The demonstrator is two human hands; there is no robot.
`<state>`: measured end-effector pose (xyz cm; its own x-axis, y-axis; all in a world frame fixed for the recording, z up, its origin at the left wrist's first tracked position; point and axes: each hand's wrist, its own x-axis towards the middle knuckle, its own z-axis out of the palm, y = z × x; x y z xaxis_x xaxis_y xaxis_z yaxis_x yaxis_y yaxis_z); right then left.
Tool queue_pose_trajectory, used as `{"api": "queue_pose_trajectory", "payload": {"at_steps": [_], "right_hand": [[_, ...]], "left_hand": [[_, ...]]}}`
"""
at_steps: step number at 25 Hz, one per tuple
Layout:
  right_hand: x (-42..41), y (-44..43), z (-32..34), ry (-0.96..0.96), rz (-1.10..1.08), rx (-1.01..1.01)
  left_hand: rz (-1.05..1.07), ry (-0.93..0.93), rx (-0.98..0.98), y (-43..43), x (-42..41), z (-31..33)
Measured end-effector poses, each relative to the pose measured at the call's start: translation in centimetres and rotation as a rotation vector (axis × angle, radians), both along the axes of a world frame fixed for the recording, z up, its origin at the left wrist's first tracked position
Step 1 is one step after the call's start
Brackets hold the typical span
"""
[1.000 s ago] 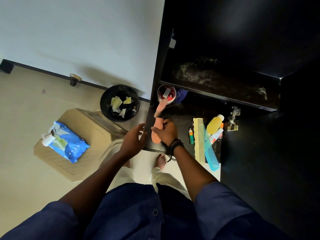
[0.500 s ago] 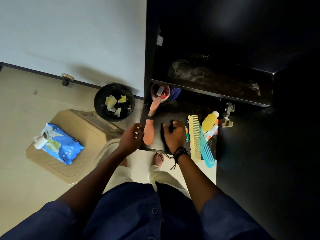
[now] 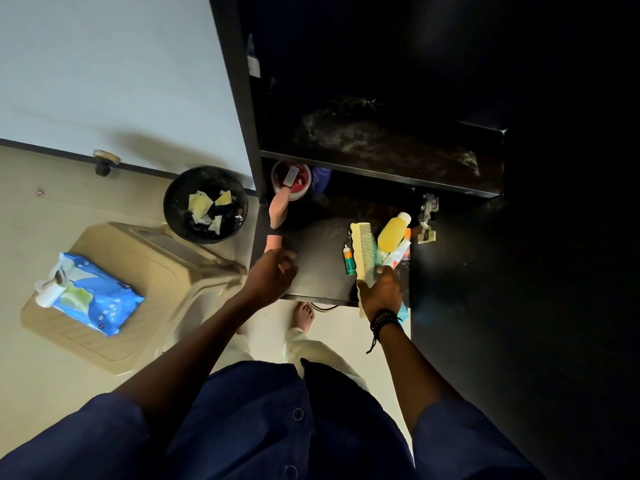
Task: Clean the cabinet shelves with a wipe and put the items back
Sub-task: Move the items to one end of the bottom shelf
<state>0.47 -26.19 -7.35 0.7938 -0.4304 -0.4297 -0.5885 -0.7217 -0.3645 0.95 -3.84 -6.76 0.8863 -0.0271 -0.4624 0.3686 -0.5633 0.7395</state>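
Shifting right hand [image 3: 380, 293] from shelf [image 3: 318, 271] centre to 3 o'clock, we now pinch cream comb [image 3: 363, 251]; left hand [image 3: 273, 275], loosely curled, seems empty beside pink item [image 3: 274, 241]. Restocking continues.

Home: toiletries cabinet [image 3: 242, 133], wastebasket [image 3: 206, 204]

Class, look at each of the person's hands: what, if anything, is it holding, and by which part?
Right hand grips the cream comb by its near end. Left hand covers a pink object's near end; grip unclear.
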Motion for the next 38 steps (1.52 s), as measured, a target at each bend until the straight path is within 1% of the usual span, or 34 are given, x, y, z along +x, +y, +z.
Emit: {"api": "queue_pose_trajectory", "payload": {"at_steps": [4, 6, 8, 10, 14, 16, 18, 20, 21, 22, 24, 25, 26, 27, 29, 32, 35, 38], "right_hand": [[0.5, -0.2, -0.3, 0.077, 0.078, -0.062], [0.7, -0.3, -0.4, 0.090, 0.077, -0.060], [0.7, -0.3, -0.3, 0.065, 0.073, -0.018], [0.6, -0.4, -0.3, -0.031, 0.013, 0.107], [0.5, 0.1, 1.1, -0.318, -0.161, 0.439], [0.3, 1.2, 1.6, -0.308, -0.122, 0.606], [0.0, 2.1, 2.4, -0.195, -0.027, 0.682], [0.1, 1.8, 2.6, -0.099, 0.038, 0.744], [0.1, 1.3, 2.6, -0.098, 0.070, 0.720], [0.0, 0.6, 2.6, -0.122, 0.086, 0.622], [-0.4, -1.0, 2.3, -0.140, 0.070, 0.301], [-0.6, -1.9, 2.1, -0.101, 0.073, 0.153], [-1.0, -2.6, 1.8, -0.035, 0.087, 0.058], [-1.4, -3.2, 1.5, 0.035, 0.103, 0.008], [-1.9, -3.7, 0.9, 0.141, 0.112, -0.041], [-2.0, -3.6, 0.3, 0.190, 0.118, -0.119], [-1.7, -3.5, 0.2, 0.095, 0.157, -0.121], [-2.1, -2.4, 0.6, -0.075, 0.244, -0.017]], "left_hand": [[-0.014, 0.064, 0.006, -0.9, -0.4, 0.0], [-0.047, 0.077, -0.001, -1.4, -0.6, 0.0], [-0.069, 0.076, -0.013, -1.9, -0.9, 0.0], [-0.058, 0.072, -0.046, -2.4, -1.2, 0.0], [-0.044, 0.012, -0.101, -3.6, -0.7, 0.5], [-0.053, 0.061, -0.208, -4.6, -0.4, 0.8], [0.012, 0.175, -0.360, -5.4, -0.4, 1.3], [0.125, 0.253, -0.441, -5.3, -0.3, 1.3], [0.175, 0.277, -0.452, -5.0, -0.2, 1.1], [0.213, 0.294, -0.448, -4.5, -0.2, 1.1], [0.262, 0.319, -0.392, -3.5, -0.4, 0.9], [0.259, 0.316, -0.341, -3.1, -0.6, 0.8], [0.241, 0.300, -0.287, -2.7, -1.0, 0.6], [0.221, 0.276, -0.241, -2.3, -1.3, 0.4], [0.192, 0.244, -0.177, -1.8, -1.7, -0.1], [0.161, 0.270, -0.118, -1.3, -2.0, -0.6], [0.166, 0.307, -0.088, -1.7, -1.9, -1.2], [0.182, 0.304, -0.029, -2.4, -1.4, -1.7]]}}
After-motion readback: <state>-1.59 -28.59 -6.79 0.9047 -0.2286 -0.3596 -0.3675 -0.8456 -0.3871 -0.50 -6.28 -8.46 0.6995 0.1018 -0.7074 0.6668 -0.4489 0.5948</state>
